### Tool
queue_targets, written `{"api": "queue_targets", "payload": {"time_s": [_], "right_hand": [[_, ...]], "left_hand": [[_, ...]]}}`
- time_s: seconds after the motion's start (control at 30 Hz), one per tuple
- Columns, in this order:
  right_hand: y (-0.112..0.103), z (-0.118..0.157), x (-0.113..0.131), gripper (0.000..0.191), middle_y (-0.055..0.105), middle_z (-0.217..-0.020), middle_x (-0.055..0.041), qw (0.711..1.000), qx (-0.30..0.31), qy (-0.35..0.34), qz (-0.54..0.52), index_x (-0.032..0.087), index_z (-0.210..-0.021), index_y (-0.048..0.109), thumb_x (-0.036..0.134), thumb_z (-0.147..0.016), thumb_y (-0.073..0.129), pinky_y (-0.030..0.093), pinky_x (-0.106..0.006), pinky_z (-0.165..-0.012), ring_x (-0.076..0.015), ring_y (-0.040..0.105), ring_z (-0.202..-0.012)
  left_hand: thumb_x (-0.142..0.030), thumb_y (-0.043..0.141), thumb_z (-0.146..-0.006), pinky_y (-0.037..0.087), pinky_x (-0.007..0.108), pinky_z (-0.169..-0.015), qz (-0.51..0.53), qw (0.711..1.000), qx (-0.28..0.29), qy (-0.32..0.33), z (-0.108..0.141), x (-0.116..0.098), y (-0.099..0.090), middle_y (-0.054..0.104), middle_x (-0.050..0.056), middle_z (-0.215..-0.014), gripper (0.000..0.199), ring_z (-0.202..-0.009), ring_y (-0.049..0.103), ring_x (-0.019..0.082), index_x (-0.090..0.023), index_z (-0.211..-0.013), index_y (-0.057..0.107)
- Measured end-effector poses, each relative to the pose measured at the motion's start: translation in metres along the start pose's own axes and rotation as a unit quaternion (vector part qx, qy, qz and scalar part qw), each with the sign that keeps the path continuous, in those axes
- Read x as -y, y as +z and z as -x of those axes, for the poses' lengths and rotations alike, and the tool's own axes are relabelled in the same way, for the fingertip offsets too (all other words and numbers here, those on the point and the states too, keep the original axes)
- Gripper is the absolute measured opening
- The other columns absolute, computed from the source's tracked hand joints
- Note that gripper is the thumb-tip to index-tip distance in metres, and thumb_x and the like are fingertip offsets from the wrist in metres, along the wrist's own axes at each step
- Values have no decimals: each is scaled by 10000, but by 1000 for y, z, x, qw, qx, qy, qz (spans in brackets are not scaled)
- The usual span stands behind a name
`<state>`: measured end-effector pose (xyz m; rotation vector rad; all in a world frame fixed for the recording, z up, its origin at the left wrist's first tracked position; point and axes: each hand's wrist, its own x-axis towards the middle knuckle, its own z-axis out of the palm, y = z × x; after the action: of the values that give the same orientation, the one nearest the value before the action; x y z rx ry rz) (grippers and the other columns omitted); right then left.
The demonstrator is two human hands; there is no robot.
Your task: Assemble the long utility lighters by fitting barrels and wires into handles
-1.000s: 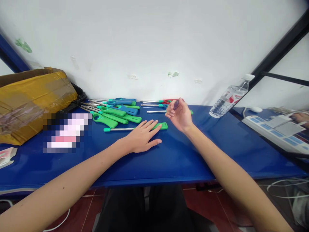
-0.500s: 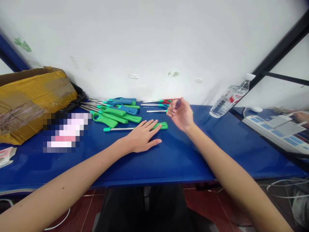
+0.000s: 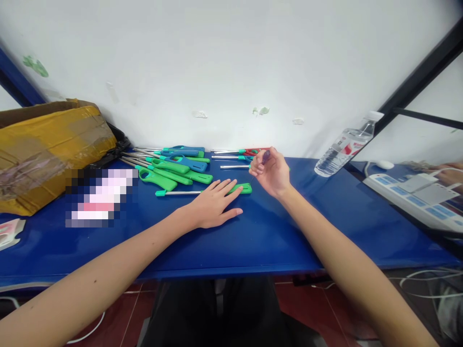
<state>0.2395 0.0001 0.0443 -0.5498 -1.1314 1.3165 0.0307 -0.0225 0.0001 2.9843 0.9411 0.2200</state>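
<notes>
My left hand lies flat with fingers spread across a green long-neck lighter, pressing it against the table. The metal neck and light green tip stick out to the left; part of the handle is hidden under my fingers. A small screwdriver with a dark purple handle is in my right hand, closed around it. Its thin shaft slants down to the right end of the green handle, where the tip seems to touch.
Behind my left hand lies a pile of green and blue lighters. More lighters lie near the wall, partly behind my right hand. A taped cardboard box stands left on the blue table; a water bottle and white power strip are right.
</notes>
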Motion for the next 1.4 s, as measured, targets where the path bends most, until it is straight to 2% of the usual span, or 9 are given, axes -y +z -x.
{"api": "queue_targets", "payload": {"time_s": [0.3, 0.53, 0.7, 0.83, 0.97, 1.1, 1.2, 1.3, 1.4], "right_hand": [[-2, 0, 1, 464, 297, -491, 53, 999, 39, -10, 1, 201, -582, 564, 549, -889, 562, 340, -243, -480, -90, 296, -457], [-1, 3, -2, 531, 271, -448, 50, 993, 92, 1, 77, 197, -536, 580, 625, -847, 539, 310, -266, -452, -98, 284, -440], [0, -4, -1, 462, 342, -473, 39, 996, 58, -10, 61, 210, -558, 586, 548, -871, 553, 380, -270, -495, -108, 318, -461], [-7, -19, 2, 416, 478, -556, 14, 999, 7, 1, 36, 212, -552, 550, 480, -865, 603, 462, -284, -589, -129, 497, -550], [-15, -28, 0, 290, 604, -692, 9, 998, -44, 33, 25, 204, -638, 604, 430, -750, 747, 505, -271, -686, -142, 628, -717], [-15, -21, -1, 343, 636, -811, 20, 999, -23, 33, 16, 207, -682, 582, 416, -656, 852, 514, -248, -708, -154, 673, -865], [-8, -15, 2, 386, 601, -752, 44, 999, 19, 41, -7, 211, -686, 535, 404, -659, 869, 494, -229, -625, -111, 628, -707], [0, -13, 5, 353, 430, -565, 84, 996, 52, 63, -28, 218, -691, 521, 420, -761, 802, 402, -213, -483, -62, 376, -446], [3, -14, 5, 327, 319, -529, 82, 996, 35, 73, -32, 221, -728, 571, 496, -884, 655, 380, -226, -468, -76, 305, -429]], "left_hand": [[-634, 205, -1019, 152, 492, -1224, 2, 1000, 4, -2, -1, 0, 0, 222, 152, -1632, 731, -1522, 176, 309, -160, -1571, 276], [-641, 199, -1017, 146, 480, -1224, 3, 1000, -3, -1, 0, 0, 0, 250, 153, -1624, 733, -1520, 188, 304, -165, -1568, 284], [-640, 213, -1017, 156, 483, -1219, 4, 1000, -2, -4, -1, -1, 0, 243, 160, -1625, 733, -1519, 190, 308, -161, -1567, 287], [-638, 199, -1019, 157, 490, -1220, 5, 1000, 5, -2, -1, -1, -1, 230, 161, -1627, 738, -1520, 185, 306, -155, -1571, 273], [-625, 199, -1024, 174, 488, -1213, 4, 1000, 5, -6, 0, -1, -2, 238, 161, -1626, 718, -1518, 195, 305, -162, -1566, 287], [-616, 208, -1028, 167, 483, -1216, 3, 1000, -1, -9, 0, -1, -1, 262, 151, -1621, 700, -1514, 210, 303, -172, -1561, 299], [-610, 208, -1031, 161, 483, -1218, 2, 1000, -1, -8, -1, -1, 0, 263, 147, -1622, 694, -1515, 206, 302, -174, -1563, 292], [-602, 220, -1033, 163, 482, -1219, 0, 1000, 3, -8, -1, -1, 0, 255, 154, -1623, 688, -1516, 203, 304, -172, -1565, 286], [-600, 234, -1033, 170, 480, -1217, -3, 1000, 5, -11, -1, -1, -1, 250, 162, -1623, 689, -1510, 220, 307, -166, -1566, 283]]}}
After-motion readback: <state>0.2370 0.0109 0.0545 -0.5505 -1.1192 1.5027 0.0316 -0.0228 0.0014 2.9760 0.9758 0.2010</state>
